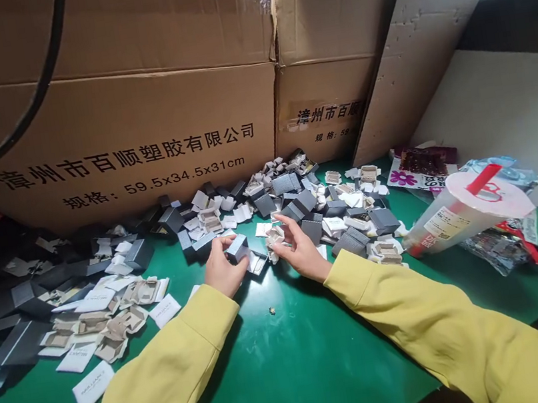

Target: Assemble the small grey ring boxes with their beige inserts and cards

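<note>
My left hand (225,266) is closed around a small dark grey box (237,248), whose open flap or lower part (258,265) spreads out toward the right. Between the thumb and fingers of my right hand (301,250) is a small folded cardboard insert (275,241), pale and beige. The two hands are close together above the green table, with the box and the insert a short gap apart. A tiny gold-coloured piece (272,311) lies on the table just in front of them.
Dark boxes (351,243), white cards (94,386) and cardboard inserts (145,291) lie heaped behind and left. Large cartons (134,114) wall off the back. A tilted lidded drink cup (453,214) and snack packets (498,248) are at right on the green table (294,373).
</note>
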A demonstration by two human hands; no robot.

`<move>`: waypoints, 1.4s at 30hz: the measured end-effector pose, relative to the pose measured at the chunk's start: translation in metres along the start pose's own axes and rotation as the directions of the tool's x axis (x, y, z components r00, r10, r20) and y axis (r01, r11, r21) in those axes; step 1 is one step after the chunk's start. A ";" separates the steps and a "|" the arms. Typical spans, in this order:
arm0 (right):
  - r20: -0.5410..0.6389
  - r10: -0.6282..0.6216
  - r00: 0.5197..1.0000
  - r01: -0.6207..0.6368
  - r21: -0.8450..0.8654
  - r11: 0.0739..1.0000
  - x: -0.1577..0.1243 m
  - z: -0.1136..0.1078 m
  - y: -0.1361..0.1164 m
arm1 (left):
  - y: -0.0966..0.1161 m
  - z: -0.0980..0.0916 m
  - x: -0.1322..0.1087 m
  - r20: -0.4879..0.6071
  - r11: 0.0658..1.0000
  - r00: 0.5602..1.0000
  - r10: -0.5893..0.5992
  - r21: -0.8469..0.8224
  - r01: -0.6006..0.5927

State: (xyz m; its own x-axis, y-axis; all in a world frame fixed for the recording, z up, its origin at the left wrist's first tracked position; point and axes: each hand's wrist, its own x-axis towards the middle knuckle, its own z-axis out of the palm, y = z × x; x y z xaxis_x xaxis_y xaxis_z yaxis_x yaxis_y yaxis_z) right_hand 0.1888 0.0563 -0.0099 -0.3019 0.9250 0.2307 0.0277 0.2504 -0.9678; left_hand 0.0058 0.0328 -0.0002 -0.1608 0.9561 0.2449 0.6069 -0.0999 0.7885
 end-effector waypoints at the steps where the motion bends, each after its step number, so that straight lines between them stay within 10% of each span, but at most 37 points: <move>1: 0.005 0.002 1.000 -0.002 0.006 1.000 0.000 0.000 0.001 | -0.002 0.000 0.000 0.023 0.999 0.999 0.027 -0.037 -0.027; 10: -0.009 0.033 0.999 -0.031 0.171 0.985 0.005 0.001 0.011 | -0.005 -0.003 -0.002 0.290 0.968 0.943 0.161 -0.231 -0.095; 26: -0.025 0.060 0.998 -0.054 0.199 0.978 0.007 -0.002 0.016 | -0.002 0.000 -0.002 0.223 0.982 0.961 0.163 0.061 -0.181; 42: -0.062 -0.050 0.997 0.057 0.117 0.992 0.007 -0.002 0.010 | -0.010 0.000 0.000 0.448 0.964 0.876 0.179 0.097 -0.247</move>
State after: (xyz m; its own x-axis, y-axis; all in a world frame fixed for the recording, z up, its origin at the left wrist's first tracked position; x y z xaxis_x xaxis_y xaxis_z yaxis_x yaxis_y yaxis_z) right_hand 0.1885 0.0661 -0.0178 -0.2429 0.9274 0.2845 -0.1010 0.2675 -0.9583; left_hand 0.0002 0.0334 -0.0082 0.3168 0.9429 0.1027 0.7004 -0.3056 0.6450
